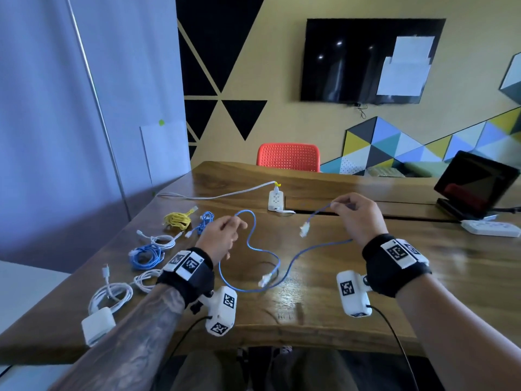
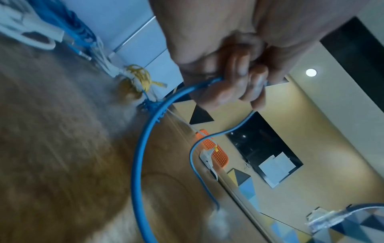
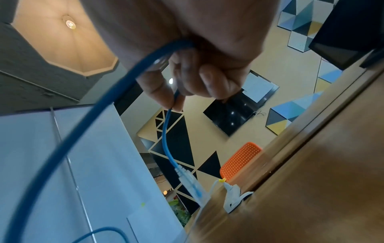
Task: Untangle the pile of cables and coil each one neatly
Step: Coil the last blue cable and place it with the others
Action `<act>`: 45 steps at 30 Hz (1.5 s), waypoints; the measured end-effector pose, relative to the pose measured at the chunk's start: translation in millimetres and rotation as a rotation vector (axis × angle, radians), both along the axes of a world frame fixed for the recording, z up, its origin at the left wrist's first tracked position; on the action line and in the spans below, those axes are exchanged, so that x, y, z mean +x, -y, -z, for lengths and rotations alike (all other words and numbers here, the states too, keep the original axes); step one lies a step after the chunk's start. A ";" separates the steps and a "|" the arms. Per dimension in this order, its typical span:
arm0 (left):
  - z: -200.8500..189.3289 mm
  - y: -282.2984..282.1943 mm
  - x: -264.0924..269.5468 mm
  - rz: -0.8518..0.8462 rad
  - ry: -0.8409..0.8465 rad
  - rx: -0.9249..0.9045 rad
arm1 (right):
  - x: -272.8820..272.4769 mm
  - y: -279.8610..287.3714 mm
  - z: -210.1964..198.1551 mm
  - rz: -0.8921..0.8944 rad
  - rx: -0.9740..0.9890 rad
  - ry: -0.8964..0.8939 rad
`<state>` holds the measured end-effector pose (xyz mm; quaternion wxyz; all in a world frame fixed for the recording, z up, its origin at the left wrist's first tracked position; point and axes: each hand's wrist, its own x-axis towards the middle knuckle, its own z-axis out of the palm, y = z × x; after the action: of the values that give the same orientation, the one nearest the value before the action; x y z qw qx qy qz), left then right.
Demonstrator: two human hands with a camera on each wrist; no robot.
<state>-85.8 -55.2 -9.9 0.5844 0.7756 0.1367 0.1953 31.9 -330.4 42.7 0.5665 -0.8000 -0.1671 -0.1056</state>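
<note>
Blue cable [image 1: 263, 251] is hanging slack between the pinching left hand [image 1: 222, 237] and right hand [image 1: 358, 218]; its dangling plug [image 1: 304, 230] is risking snagging that loose loop.

Bare wood lies open on the wooden table [image 1: 352, 280] ahead of the right hand [image 1: 356, 218]. Left of the left hand [image 1: 222, 235] the way is crowded — yellow cable bundle [image 1: 177, 220], blue coil [image 1: 145, 256], white charger cable [image 1: 111, 296]. Beyond, a white power strip [image 1: 275, 200] beside the table's slot; far right, a tablet on a stand [image 1: 476, 184].
</note>
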 end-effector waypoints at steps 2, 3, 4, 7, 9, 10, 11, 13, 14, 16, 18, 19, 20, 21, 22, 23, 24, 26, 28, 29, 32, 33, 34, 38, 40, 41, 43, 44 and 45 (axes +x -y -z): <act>-3.7 -1.3 2.4 -0.033 -0.061 0.162 | -2.3 -0.2 1.6 0.012 0.005 0.018; -6.7 -0.3 2.4 -0.045 -0.143 0.313 | -1.8 -1.5 1.8 0.004 0.023 0.015; -8.1 1.0 3.1 -0.070 -0.235 0.447 | -1.8 -3.4 1.2 -0.009 0.048 -0.003; -15.1 14.0 2.9 -0.127 -0.116 0.516 | -11.1 -13.5 -5.4 -0.149 0.132 -0.086; -25.7 30.4 1.0 0.028 0.101 0.370 | -24.5 -20.0 -11.2 -0.290 0.079 -0.022; -31.1 39.8 0.1 0.125 0.146 0.282 | -31.9 -23.5 -14.1 -0.352 0.037 0.033; -35.6 49.0 -0.3 0.220 0.148 0.192 | -38.1 -26.9 -16.6 -0.411 -0.003 0.084; -45.3 66.5 -2.1 0.381 0.135 0.031 | -43.1 -31.8 -18.6 -0.500 -0.051 0.123; -47.8 73.1 -4.0 0.431 0.127 -0.038 | -42.7 -33.1 -18.3 -0.512 -0.073 0.130; -50.1 78.3 -9.8 0.426 0.082 -0.159 | -38.4 -30.7 -17.2 -0.479 -0.093 0.128; -51.4 77.3 -17.3 0.408 0.021 -0.345 | -32.8 -26.5 -14.5 -0.445 -0.071 0.101; -52.3 76.5 -22.2 0.450 -0.001 -0.477 | -31.6 -25.1 -12.5 -0.437 -0.045 0.077; -54.9 76.9 -28.2 0.522 0.002 -0.613 | -32.2 -26.0 -8.4 -0.440 -0.003 0.047; -57.3 77.5 -32.9 0.597 0.038 -0.748 | -34.7 -28.5 -1.7 -0.445 0.045 0.016; -60.3 78.5 -37.1 0.654 0.092 -0.862 | -38.3 -32.7 8.4 -0.455 0.111 -0.046; -63.2 78.0 -39.3 0.677 0.167 -0.947 | -44.8 -37.1 20.0 -0.466 0.183 -0.126; -66.5 76.6 -40.1 0.667 0.248 -0.999 | -53.1 -41.1 31.6 -0.483 0.252 -0.214; -71.4 70.9 -38.4 0.592 0.383 -1.053 | -72.4 -46.3 53.6 -0.538 0.324 -0.328; -70.3 60.5 -34.6 0.482 0.445 -1.114 | -87.8 -49.8 68.7 -0.584 0.343 -0.355; -66.8 55.7 -32.2 0.419 0.465 -1.135 | -93.1 -50.3 72.5 -0.589 0.320 -0.330; -54.9 46.7 -24.8 0.266 0.532 -1.152 | -105.2 -49.6 74.2 -0.574 0.000 -0.088; -51.2 44.8 -22.9 0.232 0.543 -1.131 | -109.8 -48.2 72.0 -0.592 -0.138 0.012; -47.9 43.0 -21.3 0.201 0.544 -1.103 | -113.4 -46.4 68.9 -0.600 -0.218 0.098; -35.1 36.6 -23.0 0.160 0.421 -0.988 | -116.3 -30.1 44.4 -0.473 -0.208 0.275; -30.4 40.5 -28.0 0.195 0.313 -0.845 | -118.7 -23.5 28.4 -0.404 -0.222 0.367; -28.3 44.9 -31.1 0.213 0.264 -0.755 | -118.9 -21.0 20.0 -0.371 -0.186 0.393; -26.3 54.4 -36.8 0.243 0.205 -0.674 | -115.9 -15.5 3.8 -0.339 -0.045 0.368; -26.3 57.6 -39.2 0.249 0.203 -0.736 | -114.4 -12.6 -3.6 -0.340 -0.009 0.348; -28.1 58.8 -41.2 0.252 0.227 -0.829 | -112.5 -10.5 -8.0 -0.346 -0.025 0.340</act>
<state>-127.0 -114.0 18.3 0.8764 0.4603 0.0426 0.1352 -80.6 -319.9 50.8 0.5300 -0.7372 -0.3956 -0.1380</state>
